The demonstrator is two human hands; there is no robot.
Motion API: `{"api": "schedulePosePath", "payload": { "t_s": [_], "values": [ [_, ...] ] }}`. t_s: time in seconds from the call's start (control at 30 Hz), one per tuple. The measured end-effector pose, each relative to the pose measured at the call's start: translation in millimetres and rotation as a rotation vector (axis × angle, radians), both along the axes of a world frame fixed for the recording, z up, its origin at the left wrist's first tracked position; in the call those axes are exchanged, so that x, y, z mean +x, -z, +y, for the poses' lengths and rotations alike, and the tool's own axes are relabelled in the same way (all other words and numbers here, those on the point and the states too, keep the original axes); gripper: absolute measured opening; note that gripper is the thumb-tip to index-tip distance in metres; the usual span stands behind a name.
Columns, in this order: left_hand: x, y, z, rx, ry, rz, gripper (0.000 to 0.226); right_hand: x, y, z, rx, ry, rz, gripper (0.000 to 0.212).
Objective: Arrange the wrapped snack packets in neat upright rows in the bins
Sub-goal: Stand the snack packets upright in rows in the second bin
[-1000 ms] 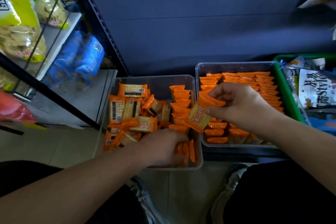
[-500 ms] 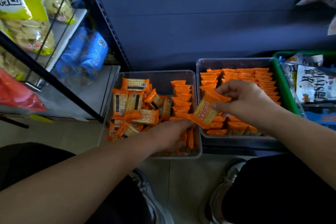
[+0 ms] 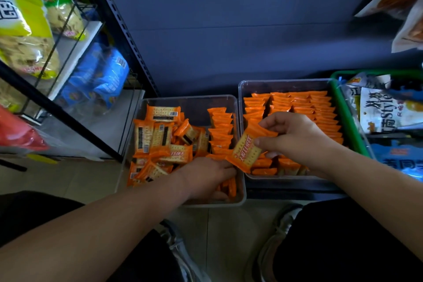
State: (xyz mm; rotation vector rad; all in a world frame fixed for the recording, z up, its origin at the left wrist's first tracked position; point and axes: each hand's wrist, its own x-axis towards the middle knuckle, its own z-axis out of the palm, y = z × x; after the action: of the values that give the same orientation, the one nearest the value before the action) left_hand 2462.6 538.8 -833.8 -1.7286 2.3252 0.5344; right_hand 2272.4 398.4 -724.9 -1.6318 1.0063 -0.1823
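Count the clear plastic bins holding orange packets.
2. The left clear plastic bin sits under the left hand; the right clear plastic bin sits beside the green plastic basket. No others show.

Glossy orange foil packets (image 3: 247, 151); clear smooth plastic bins (image 3: 283, 86).

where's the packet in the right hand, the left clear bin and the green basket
packet (image 3: 248, 149), head view, middle of its printed face
left clear bin (image 3: 194, 107), head view, bare stretch of its back wall
green basket (image 3: 344, 110), head view, its left rim
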Motion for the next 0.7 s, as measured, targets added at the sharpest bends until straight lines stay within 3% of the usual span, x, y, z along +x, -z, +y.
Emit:
{"api": "schedulePosePath", "payload": {
  "t_s": [0.13, 0.4, 0.5, 0.63, 0.7],
  "values": [
    [-8.3, 11.4, 0.0, 0.004, -0.029, -0.014, 0.091, -1.2, -1.0, 0.0, 0.0, -0.008, -0.003, 0.024],
    [-7.3, 2.9, -4.5, 0.031, -0.174, 0.117, 0.088, -6.4, -2.2, -5.6, -0.009, 0.006, 0.01, 0.025],
    [4.0, -9.2, -5.8, -0.011, -0.241, 0.2, 0.08, -6.2, -9.7, -7.9, -0.047, 0.001, -0.023, 0.023],
    [34.8, -47.7, -0.9, -0.087, -0.424, 0.274, 0.051, -1.6, -16.4, -9.6, -0.113, 0.019, -0.071, 0.022],
    [53.3, -65.9, 3.7, -0.12, -0.537, 0.278, 0.054, 2.6, -16.1, -6.3, -0.137, -0.013, -0.065, 0.023]
  ]
}}
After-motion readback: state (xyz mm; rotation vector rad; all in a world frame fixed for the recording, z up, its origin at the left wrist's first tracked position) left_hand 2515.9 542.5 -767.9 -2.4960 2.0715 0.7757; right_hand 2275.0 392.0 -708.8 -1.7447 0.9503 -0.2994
